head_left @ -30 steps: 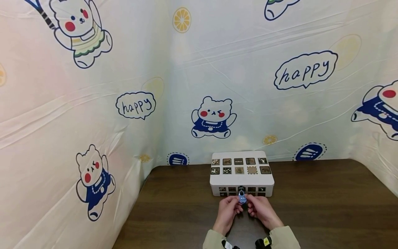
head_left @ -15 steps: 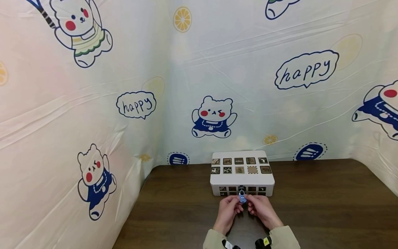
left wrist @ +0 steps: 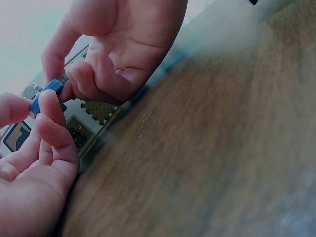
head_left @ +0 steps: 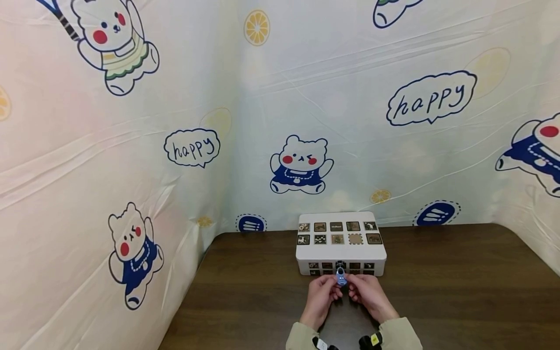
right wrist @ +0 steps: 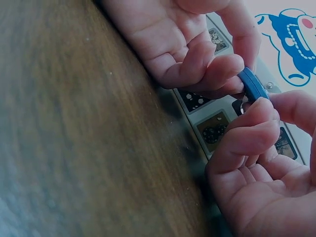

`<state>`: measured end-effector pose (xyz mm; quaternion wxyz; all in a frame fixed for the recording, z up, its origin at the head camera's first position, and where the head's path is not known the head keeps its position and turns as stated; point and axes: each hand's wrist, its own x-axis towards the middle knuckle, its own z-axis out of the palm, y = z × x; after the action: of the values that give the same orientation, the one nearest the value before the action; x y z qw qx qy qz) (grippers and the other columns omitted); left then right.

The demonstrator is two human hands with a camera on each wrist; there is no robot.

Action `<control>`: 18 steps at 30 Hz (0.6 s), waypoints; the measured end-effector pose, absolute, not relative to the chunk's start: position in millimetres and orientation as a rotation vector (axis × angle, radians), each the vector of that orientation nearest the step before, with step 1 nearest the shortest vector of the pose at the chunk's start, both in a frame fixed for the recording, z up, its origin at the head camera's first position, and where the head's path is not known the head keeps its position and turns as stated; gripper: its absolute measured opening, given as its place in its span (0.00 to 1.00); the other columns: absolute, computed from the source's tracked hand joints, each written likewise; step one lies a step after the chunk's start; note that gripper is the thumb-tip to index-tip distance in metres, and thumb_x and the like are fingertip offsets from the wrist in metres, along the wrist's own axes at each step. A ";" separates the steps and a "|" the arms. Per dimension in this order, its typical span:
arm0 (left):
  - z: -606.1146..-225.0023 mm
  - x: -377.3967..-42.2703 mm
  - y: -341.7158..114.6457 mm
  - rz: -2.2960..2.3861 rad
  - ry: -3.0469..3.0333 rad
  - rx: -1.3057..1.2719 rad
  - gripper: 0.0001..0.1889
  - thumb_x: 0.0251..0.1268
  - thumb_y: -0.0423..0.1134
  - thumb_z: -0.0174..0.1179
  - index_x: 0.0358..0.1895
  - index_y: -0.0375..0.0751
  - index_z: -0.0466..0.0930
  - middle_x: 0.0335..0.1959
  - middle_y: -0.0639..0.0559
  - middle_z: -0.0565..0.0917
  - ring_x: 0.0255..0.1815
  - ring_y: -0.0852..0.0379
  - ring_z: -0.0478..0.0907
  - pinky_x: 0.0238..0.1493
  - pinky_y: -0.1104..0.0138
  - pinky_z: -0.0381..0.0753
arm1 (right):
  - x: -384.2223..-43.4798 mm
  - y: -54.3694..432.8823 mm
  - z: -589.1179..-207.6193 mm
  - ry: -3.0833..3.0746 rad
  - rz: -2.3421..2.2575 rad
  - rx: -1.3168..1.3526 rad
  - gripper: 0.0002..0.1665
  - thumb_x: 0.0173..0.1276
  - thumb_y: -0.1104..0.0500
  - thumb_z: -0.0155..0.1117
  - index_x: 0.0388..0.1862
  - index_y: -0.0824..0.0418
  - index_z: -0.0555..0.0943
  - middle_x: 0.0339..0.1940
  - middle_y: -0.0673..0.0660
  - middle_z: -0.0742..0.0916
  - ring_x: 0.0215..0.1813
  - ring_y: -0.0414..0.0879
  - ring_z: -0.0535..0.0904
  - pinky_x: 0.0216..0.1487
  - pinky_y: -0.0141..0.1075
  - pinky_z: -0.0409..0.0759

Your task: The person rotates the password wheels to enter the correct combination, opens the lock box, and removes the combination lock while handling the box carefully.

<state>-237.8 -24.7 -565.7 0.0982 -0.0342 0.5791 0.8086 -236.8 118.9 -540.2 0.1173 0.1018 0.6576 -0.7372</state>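
A small blue padlock [head_left: 341, 278] with a pale shackle hangs at the dark latch [head_left: 340, 265] on the front of a white box. From the left, my left hand [head_left: 319, 297] pinches its body between thumb and fingertips. My right hand [head_left: 369, 295] pinches the other side the same way. In the left wrist view the blue padlock body [left wrist: 51, 93] shows edge-on, partly covered by fingertips. The right wrist view has the padlock [right wrist: 254, 85] between both sets of fingers, its shackle mostly hidden.
The white box [head_left: 341, 251], printed with several dark square pictures, stands shut on the brown wooden table [head_left: 245, 287]. Close behind it is a pale cloth wall [head_left: 350, 165] with cartoon bears. Another cloth side hangs along the table's left edge. Black wrist cameras [head_left: 370, 341] sit at the sleeves.
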 end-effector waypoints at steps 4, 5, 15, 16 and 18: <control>-565.2 -237.1 -24.5 2.392 1.714 -0.099 0.08 0.63 0.32 0.56 0.40 0.29 0.79 0.23 0.54 0.79 0.19 0.64 0.73 0.24 0.75 0.72 | -236.1 119.2 -540.1 1.936 -2.154 0.300 0.13 0.66 0.59 0.58 0.25 0.65 0.78 0.17 0.48 0.74 0.19 0.37 0.69 0.22 0.28 0.72; -564.9 -236.9 -24.5 2.392 1.715 -0.100 0.08 0.63 0.32 0.56 0.40 0.29 0.79 0.23 0.54 0.79 0.19 0.64 0.74 0.24 0.75 0.72 | -236.0 119.4 -540.1 1.939 -2.153 0.300 0.12 0.66 0.59 0.59 0.25 0.65 0.79 0.17 0.48 0.75 0.19 0.37 0.69 0.22 0.28 0.72; -564.2 -236.6 -24.7 2.388 1.711 -0.102 0.08 0.63 0.32 0.56 0.40 0.29 0.79 0.24 0.54 0.79 0.19 0.65 0.74 0.23 0.75 0.73 | -234.7 120.5 -538.1 1.939 -2.162 0.299 0.12 0.66 0.59 0.60 0.28 0.67 0.80 0.17 0.50 0.75 0.20 0.38 0.69 0.22 0.28 0.72; -564.3 -236.7 -24.7 2.387 1.711 -0.101 0.08 0.63 0.32 0.56 0.40 0.30 0.78 0.24 0.54 0.79 0.19 0.65 0.74 0.24 0.75 0.73 | -234.7 120.4 -538.1 1.940 -2.162 0.301 0.11 0.66 0.59 0.60 0.28 0.67 0.80 0.17 0.50 0.75 0.20 0.38 0.69 0.22 0.28 0.72; -564.3 -236.7 -24.7 2.387 1.711 -0.102 0.08 0.63 0.32 0.56 0.40 0.30 0.78 0.24 0.54 0.79 0.19 0.65 0.74 0.24 0.75 0.73 | -235.0 120.4 -538.5 1.941 -2.161 0.304 0.11 0.66 0.60 0.60 0.28 0.67 0.80 0.17 0.50 0.75 0.20 0.38 0.69 0.22 0.28 0.72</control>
<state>-236.7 -24.7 -564.3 0.1013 -0.0344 0.5791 0.8082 -235.0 120.4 -538.5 0.1103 0.1036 0.6606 -0.7353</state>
